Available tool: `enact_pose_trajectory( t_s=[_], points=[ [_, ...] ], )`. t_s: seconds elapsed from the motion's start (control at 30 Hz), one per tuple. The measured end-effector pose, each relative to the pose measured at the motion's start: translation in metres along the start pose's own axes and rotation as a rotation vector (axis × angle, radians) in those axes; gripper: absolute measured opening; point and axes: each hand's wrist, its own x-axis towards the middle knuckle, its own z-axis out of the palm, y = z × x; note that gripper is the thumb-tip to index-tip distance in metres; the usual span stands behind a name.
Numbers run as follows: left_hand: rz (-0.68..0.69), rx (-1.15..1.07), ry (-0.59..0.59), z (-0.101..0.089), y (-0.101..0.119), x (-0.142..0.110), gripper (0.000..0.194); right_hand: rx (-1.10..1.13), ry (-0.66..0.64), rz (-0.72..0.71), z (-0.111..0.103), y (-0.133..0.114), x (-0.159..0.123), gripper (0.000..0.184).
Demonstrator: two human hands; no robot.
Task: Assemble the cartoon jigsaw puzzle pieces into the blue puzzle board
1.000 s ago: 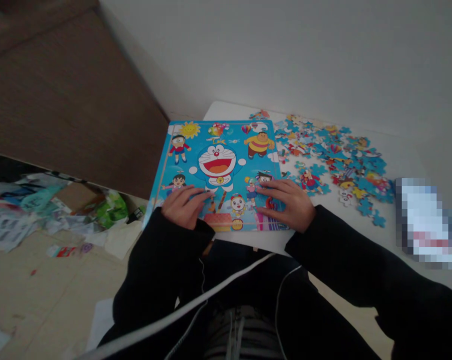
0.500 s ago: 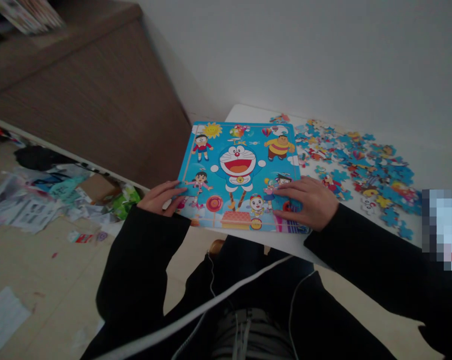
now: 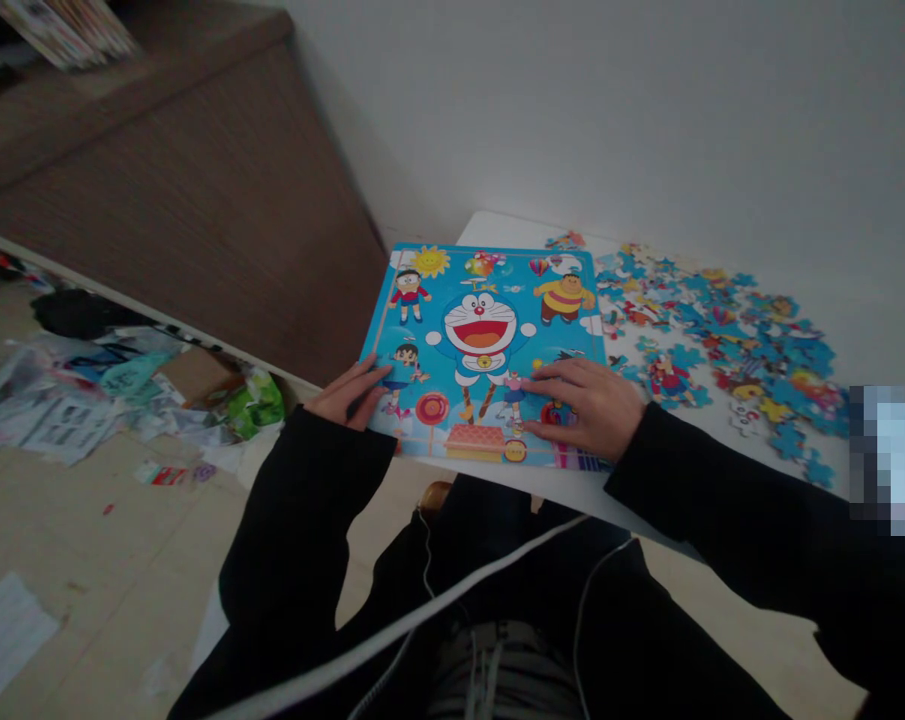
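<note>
A blue cartoon puzzle board (image 3: 489,300) lies on the white table (image 3: 647,480), its left part hanging past the table's edge. My left hand (image 3: 347,393) grips the board's near left corner, fingers curled over its edge. Flat on the lower right part of the picture rests my right hand (image 3: 591,405), fingers stretched out and pressing down. A heap of several loose blue puzzle pieces (image 3: 722,340) lies just right of the board.
A brown wooden cabinet (image 3: 182,200) stands at the left against the white wall. Papers, bags and a cardboard box (image 3: 107,390) litter the floor at the left. A blurred-out patch (image 3: 891,465) sits at the right table edge. My dark-clothed lap is below.
My left hand has slid from the board's picture to its near left corner and taken hold of the edge. The right hand shifted slightly left on the board. The view swung right.
</note>
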Motion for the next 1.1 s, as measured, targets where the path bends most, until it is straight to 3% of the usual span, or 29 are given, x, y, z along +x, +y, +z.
enact_pose_trajectory(
  t_s=[0.2, 0.3, 0.4, 0.67, 0.8, 0.97, 1.1],
  points=[
    [-0.013, 0.001, 0.013, 0.006, 0.011, -0.005, 0.029, 0.042, 0.052, 0.007, 0.002, 0.009, -0.021, 0.037],
    [0.087, 0.166, 0.058, 0.011, 0.023, -0.010, 0.031, 0.060, 0.094, 0.014, 0.002, 0.011, -0.032, 0.037],
    [0.278, 0.243, 0.079, 0.020, 0.039, -0.011, 0.032, 0.061, 0.118, 0.053, 0.003, 0.012, -0.040, 0.037],
    [0.563, 0.057, 0.075, 0.044, 0.081, -0.002, 0.031, 0.013, 0.106, 0.172, 0.001, 0.015, -0.053, 0.039],
    [0.572, 0.000, 0.158, 0.048, 0.087, 0.002, 0.030, -0.002, 0.081, 0.188, -0.004, 0.014, -0.058, 0.043],
    [0.610, 0.015, 0.186, 0.054, 0.086, 0.009, 0.033, -0.059, 0.115, 0.207, -0.031, 0.014, -0.070, 0.039],
    [0.641, 0.050, 0.165, 0.059, 0.086, 0.011, 0.035, -0.168, 0.077, 0.352, -0.077, 0.044, -0.095, 0.029]
  ],
)
